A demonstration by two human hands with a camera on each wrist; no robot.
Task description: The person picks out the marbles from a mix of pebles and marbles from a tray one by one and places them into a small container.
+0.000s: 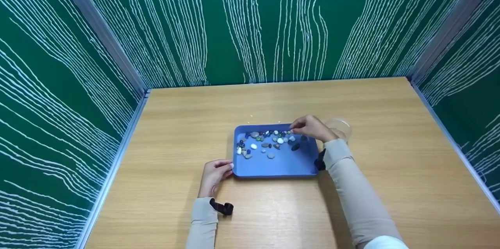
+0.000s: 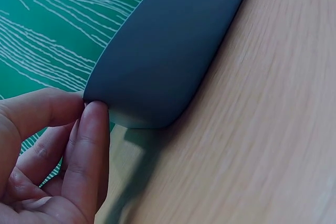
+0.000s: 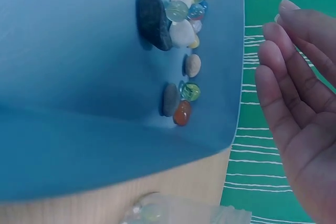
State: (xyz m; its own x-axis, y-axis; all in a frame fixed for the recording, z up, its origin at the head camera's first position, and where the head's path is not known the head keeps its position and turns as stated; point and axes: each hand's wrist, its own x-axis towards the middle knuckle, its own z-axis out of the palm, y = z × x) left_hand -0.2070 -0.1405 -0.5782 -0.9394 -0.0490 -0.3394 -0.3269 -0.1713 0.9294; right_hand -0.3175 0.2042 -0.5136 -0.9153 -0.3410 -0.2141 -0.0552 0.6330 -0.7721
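A blue rectangular tray (image 1: 281, 167) on the table holds many pebbles and glass marbles, mostly towards its far and left sides. At its near left corner, my left hand (image 1: 213, 175) pinches the rim between thumb and finger; the left wrist view shows this grip closely. My right hand (image 1: 312, 128) hovers over the far rim, thumb and forefinger close together; whether something small is between them cannot be told. In the right wrist view, a dark stone (image 3: 152, 19), a green marble (image 3: 190, 91) and an orange stone (image 3: 182, 113) lie below the fingers (image 3: 273, 56).
A clear jar (image 1: 343, 124) stands beyond the tray's right side, partly behind my right hand, with some marbles inside. Small pale bits (image 1: 251, 116) lie on the wooden table (image 1: 175, 132) behind the tray. Green panels with white lines (image 1: 273, 26) enclose the table on three sides.
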